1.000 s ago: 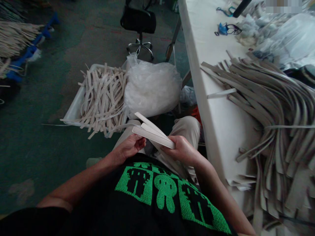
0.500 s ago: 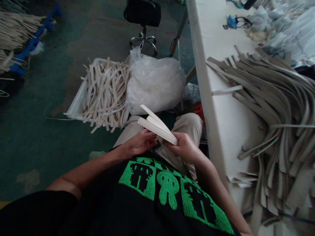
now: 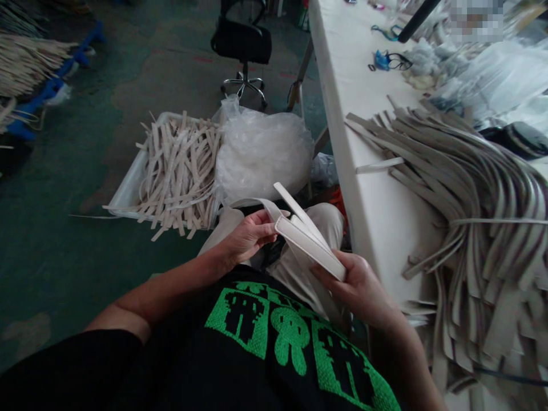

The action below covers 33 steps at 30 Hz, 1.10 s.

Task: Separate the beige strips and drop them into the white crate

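Observation:
My right hand point(image 3: 362, 285) is closed around the near end of a small stack of white strips point(image 3: 309, 237), which slants up and away over my lap. My left hand point(image 3: 248, 237) pinches a thin pale strip point(image 3: 252, 202) at the stack's far end; that strip curves away to the left. Both hands are above my light trousers, left of the white table point(image 3: 368, 188).
A large heap of grey-beige strips point(image 3: 471, 194) covers the table's right side. On the floor to the left stands a white tray point(image 3: 128, 191) full of pale strips, with a clear plastic bag point(image 3: 261, 151) beside it. A black office chair point(image 3: 242, 43) stands farther back.
My right hand drew the stack back to the right and tilted it more upright. My left hand rose to the stack's far end and peeled a thin strip away from it.

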Each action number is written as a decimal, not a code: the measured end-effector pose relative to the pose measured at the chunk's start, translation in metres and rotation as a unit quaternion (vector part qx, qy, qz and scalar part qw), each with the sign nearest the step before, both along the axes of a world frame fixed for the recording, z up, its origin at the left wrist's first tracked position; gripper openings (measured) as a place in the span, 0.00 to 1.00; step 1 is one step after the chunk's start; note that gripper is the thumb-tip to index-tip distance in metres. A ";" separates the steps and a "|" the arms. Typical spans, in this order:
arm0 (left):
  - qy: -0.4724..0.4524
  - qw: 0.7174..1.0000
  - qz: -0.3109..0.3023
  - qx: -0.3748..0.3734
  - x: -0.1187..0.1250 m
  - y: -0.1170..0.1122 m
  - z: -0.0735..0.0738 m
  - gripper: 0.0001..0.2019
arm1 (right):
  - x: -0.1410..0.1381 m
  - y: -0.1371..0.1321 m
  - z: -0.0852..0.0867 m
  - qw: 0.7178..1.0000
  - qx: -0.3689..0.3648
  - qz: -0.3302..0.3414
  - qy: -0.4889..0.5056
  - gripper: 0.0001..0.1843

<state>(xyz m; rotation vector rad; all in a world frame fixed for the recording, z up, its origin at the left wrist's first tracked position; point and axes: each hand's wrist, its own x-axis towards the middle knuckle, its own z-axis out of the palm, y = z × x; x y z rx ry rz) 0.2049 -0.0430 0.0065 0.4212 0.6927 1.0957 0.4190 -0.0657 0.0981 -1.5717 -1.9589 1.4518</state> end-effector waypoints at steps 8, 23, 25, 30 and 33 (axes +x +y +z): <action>0.000 0.999 -0.002 -0.042 -0.009 -0.018 -0.004 0.19 | -0.029 0.013 -0.014 1.000 0.020 0.009 0.008 0.14; 0.044 0.997 0.047 -0.046 -0.037 -0.002 -0.013 0.14 | -0.044 0.023 -0.034 0.990 -0.123 -0.022 0.060 0.17; 0.029 0.997 0.039 -0.056 -0.037 -0.001 -0.014 0.14 | -0.049 0.026 -0.035 0.991 -0.112 -0.026 0.074 0.17; 0.003 0.995 0.039 -0.088 -0.036 -0.005 -0.011 0.15 | -0.049 0.031 -0.038 0.989 -0.121 -0.027 0.086 0.15; -0.024 0.992 0.050 -0.115 -0.033 -0.009 -0.012 0.16 | -0.039 0.025 -0.036 0.986 -0.145 -0.019 0.080 0.15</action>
